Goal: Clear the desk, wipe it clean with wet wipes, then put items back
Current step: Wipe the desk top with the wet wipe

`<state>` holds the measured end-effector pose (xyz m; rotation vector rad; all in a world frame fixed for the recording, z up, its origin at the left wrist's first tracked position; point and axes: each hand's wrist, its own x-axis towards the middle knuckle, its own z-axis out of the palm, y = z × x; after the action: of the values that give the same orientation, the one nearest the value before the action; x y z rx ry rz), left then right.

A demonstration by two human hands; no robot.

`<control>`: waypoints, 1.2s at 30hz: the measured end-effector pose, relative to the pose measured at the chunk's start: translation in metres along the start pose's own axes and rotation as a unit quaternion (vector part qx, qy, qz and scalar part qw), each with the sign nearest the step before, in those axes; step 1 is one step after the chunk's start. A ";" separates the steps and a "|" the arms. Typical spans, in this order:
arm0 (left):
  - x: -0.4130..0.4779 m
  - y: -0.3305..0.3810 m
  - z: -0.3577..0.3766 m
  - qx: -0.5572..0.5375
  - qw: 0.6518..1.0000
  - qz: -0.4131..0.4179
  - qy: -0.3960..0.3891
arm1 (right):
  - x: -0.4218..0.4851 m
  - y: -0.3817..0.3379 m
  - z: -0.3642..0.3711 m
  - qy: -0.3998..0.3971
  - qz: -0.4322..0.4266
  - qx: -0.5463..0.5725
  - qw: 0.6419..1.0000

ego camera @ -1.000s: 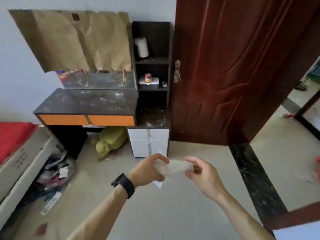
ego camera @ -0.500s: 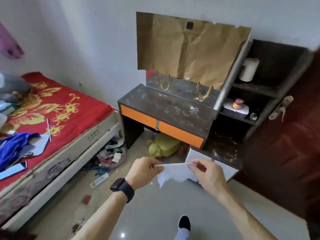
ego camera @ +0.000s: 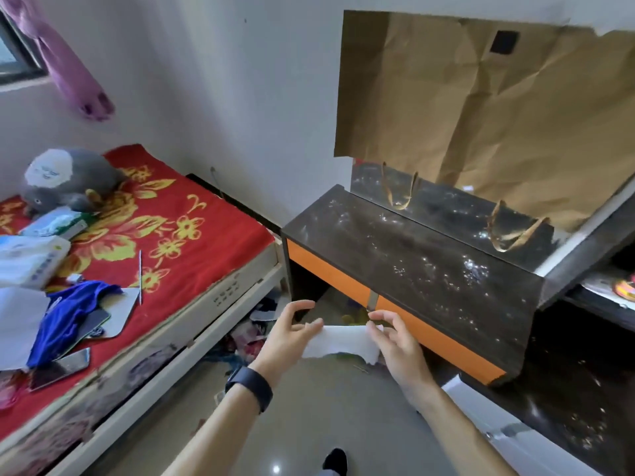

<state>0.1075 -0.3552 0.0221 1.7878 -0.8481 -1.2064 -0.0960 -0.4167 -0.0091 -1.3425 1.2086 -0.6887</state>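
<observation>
A white wet wipe [ego camera: 338, 345] is stretched between both hands just in front of the desk. My left hand [ego camera: 287, 338] pinches its left end; my right hand [ego camera: 395, 341] pinches its right end. The dark desk [ego camera: 412, 262] with orange drawer fronts stands ahead, its top bare and speckled with white dust. A lower dark side surface [ego camera: 580, 389] at the right is dusty too.
A brown paper bag [ego camera: 481, 108] covers the mirror behind the desk. A bed with a red floral cover [ego camera: 192, 235] at the left holds tissue packs [ego camera: 31, 259], a plush toy [ego camera: 68, 180], blue cloth and a phone. Clutter lies under the bed. Shelves stand at far right.
The view has swung left from the door and come closer to the desk. Both hands still hold the wipe, now spread wider between them.
</observation>
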 end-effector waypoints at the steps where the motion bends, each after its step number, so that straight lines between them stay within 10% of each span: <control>1: 0.016 0.004 -0.007 0.002 1.000 -0.002 -0.023 | 0.017 -0.003 0.003 -0.027 0.002 -0.007 1.000; 10: 0.148 0.011 -0.040 0.428 0.900 0.067 0.047 | 0.153 -0.013 0.028 -0.048 -0.029 -0.230 0.972; 21: 0.312 -0.006 -0.071 0.130 0.987 -0.059 0.072 | 0.339 -0.028 0.083 0.007 0.029 -0.244 0.969; 28: 0.422 -0.006 -0.100 -0.028 0.980 -0.152 0.125 | 0.486 -0.074 0.151 -0.020 0.026 -0.311 0.950; 36: 0.496 -0.035 -0.123 0.240 0.956 -0.164 -0.048 | 0.558 -0.041 0.209 -0.091 -0.026 -0.479 0.873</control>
<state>0.3850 -0.7335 -0.1824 2.3509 -0.9894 -1.3872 0.2735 -0.8654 -0.1478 -2.1947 1.4151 0.0742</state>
